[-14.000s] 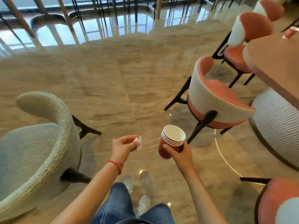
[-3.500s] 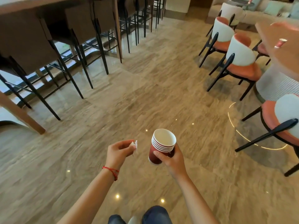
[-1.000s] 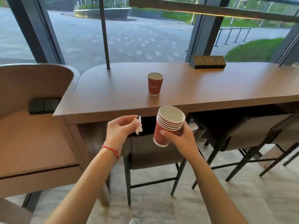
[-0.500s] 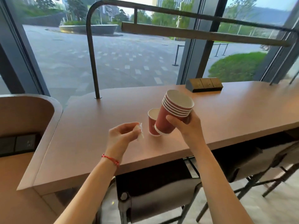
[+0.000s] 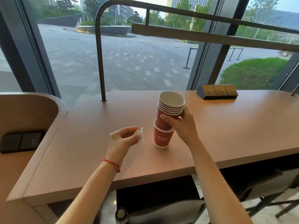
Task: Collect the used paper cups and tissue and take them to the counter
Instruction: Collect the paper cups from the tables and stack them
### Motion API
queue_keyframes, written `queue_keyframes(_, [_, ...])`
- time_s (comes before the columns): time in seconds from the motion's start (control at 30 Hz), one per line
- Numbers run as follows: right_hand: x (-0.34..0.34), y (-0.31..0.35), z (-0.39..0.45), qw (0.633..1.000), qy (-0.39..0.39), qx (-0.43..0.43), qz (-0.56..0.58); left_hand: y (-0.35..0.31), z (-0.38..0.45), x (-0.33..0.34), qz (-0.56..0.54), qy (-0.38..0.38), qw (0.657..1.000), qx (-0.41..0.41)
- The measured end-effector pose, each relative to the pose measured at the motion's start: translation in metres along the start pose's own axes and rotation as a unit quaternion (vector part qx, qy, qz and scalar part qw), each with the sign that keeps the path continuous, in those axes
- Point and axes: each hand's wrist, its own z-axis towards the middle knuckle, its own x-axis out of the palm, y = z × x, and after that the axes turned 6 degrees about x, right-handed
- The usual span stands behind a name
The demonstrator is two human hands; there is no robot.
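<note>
Below the counter (image 5: pixel 234 126) edge, a stool back (image 5: pixel 161 210) sits nearest the camera. Above the countertop, the left hand (image 5: pixel 123 139) pinches a crumpled white tissue (image 5: pixel 141 137) between thumb and fingertips, clear of the surface. Just beside it, the right hand (image 5: pixel 182 125) grips a stack of red paper cups (image 5: pixel 169 110), its base set into a single red cup (image 5: pixel 162 138) standing upright on the counter. Farther back, a metal post (image 5: pixel 100 59) and a socket block (image 5: pixel 217 94) stand near the window (image 5: pixel 145 62).

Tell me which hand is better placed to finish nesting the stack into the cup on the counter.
The right hand: it grips the stack of cups, whose base already sits in the single cup. The left hand is pinching the tissue.
</note>
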Motion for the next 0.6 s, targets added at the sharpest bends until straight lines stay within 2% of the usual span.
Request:
queue_keyframes(0.33, [0.013,-0.047,-0.015,0.998,0.023,0.055,0.030,0.007,-0.001,-0.006,0.007,-0.004,1.000,-0.009])
queue_keyframes(0.6, [0.015,-0.052,-0.021,0.998,0.001,0.065,-0.015,0.009,0.001,0.004,-0.018,0.015,0.999,-0.022])
